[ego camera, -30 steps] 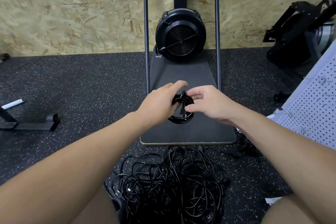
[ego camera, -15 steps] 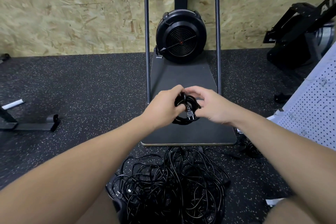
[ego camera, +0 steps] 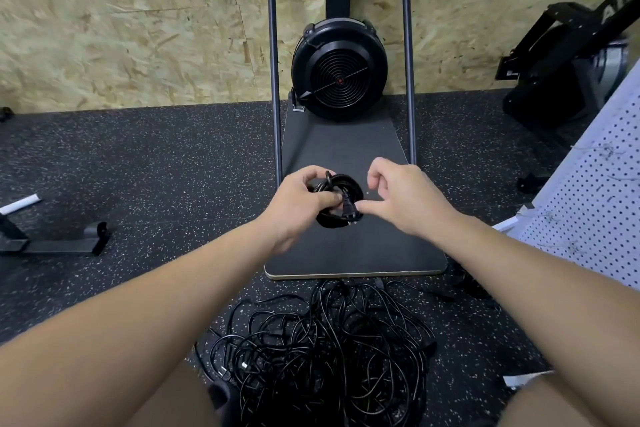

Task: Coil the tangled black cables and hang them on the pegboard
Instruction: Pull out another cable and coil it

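Observation:
A small coiled black cable [ego camera: 343,184] is held up over a dark platform, and my left hand [ego camera: 298,204] grips its left side with fingers curled round the loops. The cable's plug [ego camera: 349,213] hangs across the front of the coil. My right hand [ego camera: 405,198] sits just right of the coil with its fingers curled; its thumb tip touches the plug and the other fingers hold nothing. A big tangled pile of black cables [ego camera: 322,354] lies on the floor between my arms. The white pegboard [ego camera: 592,204] leans at the right edge.
A black fan machine [ego camera: 339,73] with two upright poles stands on a dark platform board [ego camera: 363,253] ahead. More black gym gear [ego camera: 568,55] stands at the back right and a low black frame [ego camera: 55,246] at the left. The floor is speckled rubber.
My right hand has let go of the coil and drawn back to the right, leaving only its thumb at the plug. My left hand still holds the coil, now slightly lower.

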Demonstrator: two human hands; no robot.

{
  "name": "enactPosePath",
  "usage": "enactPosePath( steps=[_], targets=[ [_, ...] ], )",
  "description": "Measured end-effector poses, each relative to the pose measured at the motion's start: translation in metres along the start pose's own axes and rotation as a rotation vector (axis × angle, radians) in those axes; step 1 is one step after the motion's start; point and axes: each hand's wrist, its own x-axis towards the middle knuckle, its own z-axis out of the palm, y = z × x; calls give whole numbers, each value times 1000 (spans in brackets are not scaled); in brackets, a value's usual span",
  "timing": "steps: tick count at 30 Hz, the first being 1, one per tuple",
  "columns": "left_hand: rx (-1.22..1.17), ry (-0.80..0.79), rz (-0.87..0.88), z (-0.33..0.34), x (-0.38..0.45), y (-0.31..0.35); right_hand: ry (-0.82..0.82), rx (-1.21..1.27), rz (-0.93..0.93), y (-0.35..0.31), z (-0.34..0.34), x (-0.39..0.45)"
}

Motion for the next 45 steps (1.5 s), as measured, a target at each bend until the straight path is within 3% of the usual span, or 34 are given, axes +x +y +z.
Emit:
enactPosePath(
  steps=[7, 15, 19, 25, 29, 34, 39, 41, 45],
  targets=[
    [39, 80, 44, -4, 5, -2, -18, 210, -154, -9, 15, -3],
    [224, 35, 193, -3, 4, -1, -150, 640, 158, -17, 15, -2],
    [389, 6, 322, -3, 7, 5, -53, 702, 249, -25, 21, -4],
    [558, 44, 328, 8, 6, 7, 165, 584, 367, -37, 23, 0],
    [565, 6, 277, 14, -1, 3, 92, 690, 453, -34, 25, 0],
    [529, -90, 243, 15, -13, -2, -22, 676, 417, -27, 23, -2],
    [706, -37, 331, 18, -18, -12, -191, 960, 481, -33, 26, 2],
    [648, -17, 287, 12, -13, -11, -220, 823, 410, -32, 15, 0],
    [485, 0, 260, -13, 1, 8, -246, 190, 79, -15, -22, -4]
  ],
)
